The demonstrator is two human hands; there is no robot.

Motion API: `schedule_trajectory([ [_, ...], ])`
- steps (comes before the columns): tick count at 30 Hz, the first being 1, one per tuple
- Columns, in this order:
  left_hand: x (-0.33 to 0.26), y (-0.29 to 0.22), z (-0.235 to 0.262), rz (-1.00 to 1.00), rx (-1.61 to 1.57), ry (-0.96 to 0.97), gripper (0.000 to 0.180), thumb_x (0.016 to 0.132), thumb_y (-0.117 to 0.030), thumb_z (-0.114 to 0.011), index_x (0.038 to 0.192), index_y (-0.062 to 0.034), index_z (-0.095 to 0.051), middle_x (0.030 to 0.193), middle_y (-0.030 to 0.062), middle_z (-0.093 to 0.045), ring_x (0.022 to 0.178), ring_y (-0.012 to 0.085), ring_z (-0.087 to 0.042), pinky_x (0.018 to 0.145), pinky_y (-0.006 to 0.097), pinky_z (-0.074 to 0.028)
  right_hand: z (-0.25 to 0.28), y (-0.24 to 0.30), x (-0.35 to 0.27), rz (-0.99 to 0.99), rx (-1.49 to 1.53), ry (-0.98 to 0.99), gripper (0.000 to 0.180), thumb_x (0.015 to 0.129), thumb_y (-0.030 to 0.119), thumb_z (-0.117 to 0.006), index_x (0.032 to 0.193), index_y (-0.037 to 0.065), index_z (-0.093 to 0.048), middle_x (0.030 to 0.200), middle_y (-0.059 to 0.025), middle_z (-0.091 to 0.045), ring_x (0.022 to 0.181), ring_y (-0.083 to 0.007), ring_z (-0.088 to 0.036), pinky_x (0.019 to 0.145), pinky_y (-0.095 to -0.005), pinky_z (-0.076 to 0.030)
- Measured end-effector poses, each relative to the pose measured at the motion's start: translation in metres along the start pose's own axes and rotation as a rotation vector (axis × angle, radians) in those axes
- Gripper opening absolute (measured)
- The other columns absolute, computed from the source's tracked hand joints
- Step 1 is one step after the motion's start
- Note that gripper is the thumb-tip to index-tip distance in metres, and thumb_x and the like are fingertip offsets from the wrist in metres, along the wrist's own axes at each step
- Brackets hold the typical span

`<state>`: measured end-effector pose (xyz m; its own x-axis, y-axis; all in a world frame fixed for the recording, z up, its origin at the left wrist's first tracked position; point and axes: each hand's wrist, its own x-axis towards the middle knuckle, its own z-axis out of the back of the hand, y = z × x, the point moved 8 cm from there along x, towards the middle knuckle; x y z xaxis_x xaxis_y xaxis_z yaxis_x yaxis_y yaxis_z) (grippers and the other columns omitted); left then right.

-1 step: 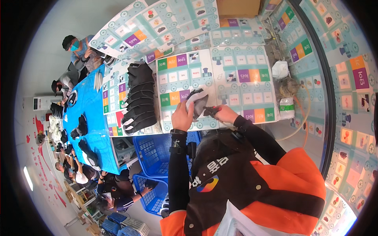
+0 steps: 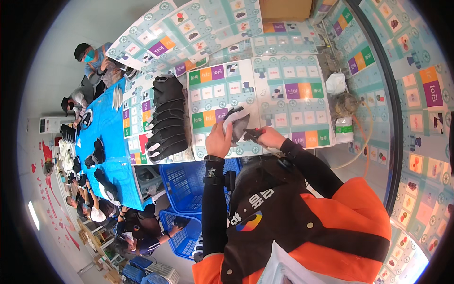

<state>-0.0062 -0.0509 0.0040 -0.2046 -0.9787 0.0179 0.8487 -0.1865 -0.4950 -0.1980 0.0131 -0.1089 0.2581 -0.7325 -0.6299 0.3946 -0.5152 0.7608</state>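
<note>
My left hand (image 2: 218, 140) grips a grey and white fabric shoe piece (image 2: 236, 124) and holds it up just above the work table (image 2: 283, 102), which is covered with a patterned mat. My right hand (image 2: 272, 138) is closed on a small dark cutter with red handles (image 2: 253, 134), whose tip touches the lower edge of the fabric piece. Both hands meet near the table's front edge. Black sleeves cover both forearms, with a watch on the left wrist.
A row of stacked black shoe pieces (image 2: 166, 118) lies left of my hands. White bags (image 2: 336, 84) and a tangle of thread sit at the right. Blue plastic baskets (image 2: 187, 182) stand under the table. Other people work along a blue table (image 2: 106, 142) at the left.
</note>
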Motion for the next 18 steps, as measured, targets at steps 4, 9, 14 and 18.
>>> schedule_trajectory([
  [4, 0.002, -0.002, -0.002, 0.014, 0.013, 0.013, 0.046, 0.102, -0.045, -0.054, 0.121, -0.0058, -0.067, 0.101, 0.0200, -0.069, 0.085, 0.0429, -0.069, 0.073, 0.051, -0.055, 0.010, -0.002, 0.003, 0.074, -0.132, -0.199, 0.026, 0.087, 0.020, -0.058, 0.090, -0.002, -0.072, 0.085, -0.0277, -0.069, 0.085, -0.0470, -0.066, 0.076, -0.0512, -0.051],
  [9, 0.007, -0.001, -0.003, 0.022, 0.030, 0.035, 0.047, 0.101, -0.046, -0.054, 0.117, -0.0045, -0.067, 0.100, 0.0198, -0.069, 0.085, 0.0430, -0.069, 0.073, 0.051, -0.055, 0.021, 0.008, -0.006, 0.218, -0.151, -0.407, 0.027, 0.086, 0.014, -0.054, 0.103, 0.001, -0.071, 0.092, -0.0295, -0.069, 0.091, -0.0493, -0.064, 0.079, -0.0545, -0.050],
  [14, 0.023, -0.009, -0.013, 0.053, 0.083, 0.124, 0.050, 0.101, -0.049, -0.053, 0.114, -0.0032, -0.068, 0.099, 0.0197, -0.069, 0.087, 0.0429, -0.068, 0.074, 0.052, -0.054, 0.025, 0.009, -0.005, 0.193, -0.166, -0.418, 0.024, 0.084, 0.013, -0.054, 0.098, 0.002, -0.070, 0.089, -0.0286, -0.068, 0.089, -0.0494, -0.064, 0.080, -0.0559, -0.050],
  [18, 0.028, -0.013, -0.012, 0.039, 0.093, 0.128, 0.051, 0.102, -0.050, -0.052, 0.112, -0.0024, -0.068, 0.098, 0.0202, -0.069, 0.087, 0.0428, -0.068, 0.075, 0.051, -0.054, 0.025, 0.016, -0.009, 0.197, -0.180, -0.420, 0.024, 0.084, 0.013, -0.054, 0.098, 0.002, -0.070, 0.087, -0.0283, -0.068, 0.087, -0.0494, -0.064, 0.079, -0.0563, -0.050],
])
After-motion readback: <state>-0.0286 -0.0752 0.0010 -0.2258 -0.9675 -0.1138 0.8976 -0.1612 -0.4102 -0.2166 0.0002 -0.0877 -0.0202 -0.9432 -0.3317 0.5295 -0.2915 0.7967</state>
